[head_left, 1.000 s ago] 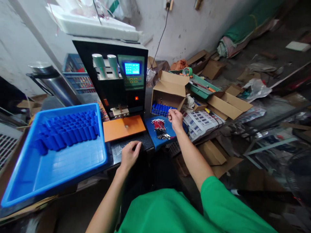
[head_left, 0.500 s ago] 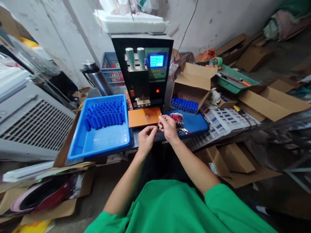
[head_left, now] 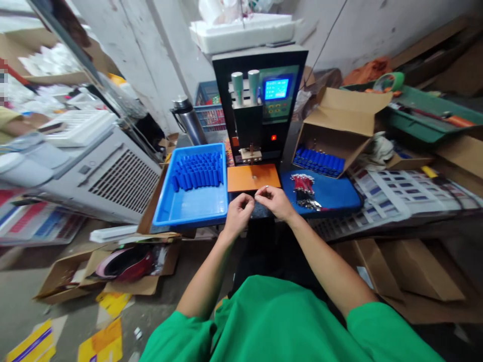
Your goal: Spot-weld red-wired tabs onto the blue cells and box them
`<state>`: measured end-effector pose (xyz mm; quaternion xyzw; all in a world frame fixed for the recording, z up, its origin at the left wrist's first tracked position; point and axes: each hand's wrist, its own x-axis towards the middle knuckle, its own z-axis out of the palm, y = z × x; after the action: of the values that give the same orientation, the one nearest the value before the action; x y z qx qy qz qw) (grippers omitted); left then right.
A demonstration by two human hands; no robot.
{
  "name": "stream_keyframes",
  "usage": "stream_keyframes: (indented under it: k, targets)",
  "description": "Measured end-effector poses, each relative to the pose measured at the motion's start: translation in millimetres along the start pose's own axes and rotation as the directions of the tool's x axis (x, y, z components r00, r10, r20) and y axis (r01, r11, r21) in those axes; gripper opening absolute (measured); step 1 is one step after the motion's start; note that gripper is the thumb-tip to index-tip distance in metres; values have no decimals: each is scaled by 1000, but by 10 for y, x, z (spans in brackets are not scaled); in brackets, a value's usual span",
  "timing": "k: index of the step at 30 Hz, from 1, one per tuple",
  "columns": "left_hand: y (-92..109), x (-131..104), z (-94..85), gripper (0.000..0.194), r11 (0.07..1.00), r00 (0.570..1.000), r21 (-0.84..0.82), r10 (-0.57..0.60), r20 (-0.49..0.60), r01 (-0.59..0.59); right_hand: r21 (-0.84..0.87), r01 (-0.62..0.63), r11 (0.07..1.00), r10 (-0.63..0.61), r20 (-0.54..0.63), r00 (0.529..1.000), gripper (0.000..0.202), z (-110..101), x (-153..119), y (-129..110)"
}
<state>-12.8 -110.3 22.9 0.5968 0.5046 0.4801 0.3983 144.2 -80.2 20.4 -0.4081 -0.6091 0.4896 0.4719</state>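
Both hands are close together at the front edge of the orange plate (head_left: 247,177) of a black machine (head_left: 269,138). My left hand (head_left: 239,213) is closed in a pinch, and whatever is in its fingertips is too small to make out. Thumb and forefinger of my right hand (head_left: 276,202) are pressed together on a thin wire lead, mostly hidden, with a small pale tip showing at the fingers. Right of my hands, a bundle of red and black wire leads (head_left: 303,187) lies on a blue mat (head_left: 335,193).
Blue cylindrical cells (head_left: 199,171) stand in a blue tray (head_left: 188,211) on the left. More blue cells (head_left: 320,160) lie in an open cardboard box (head_left: 341,113) on the right. A steel flask (head_left: 190,120) stands behind the tray. At far left, another person's arm (head_left: 17,125) shows.
The view has swung left, so the bench appears farther right. My hands are still at the plate's front edge; the red wire seen between them earlier is now barely visible.
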Motion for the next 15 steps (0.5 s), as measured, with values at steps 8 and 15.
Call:
stream_keyframes:
  k: [8,15]
  targets:
    - [25,18,-69,20,997,1000,70,-27,5,27,-2,26,1000,-26,34,999,21,-1,5,58]
    - [3,27,-151,25,995,1000,95,-13,24,11,37,7,999,-6,-28,1000,21,-29,13,103]
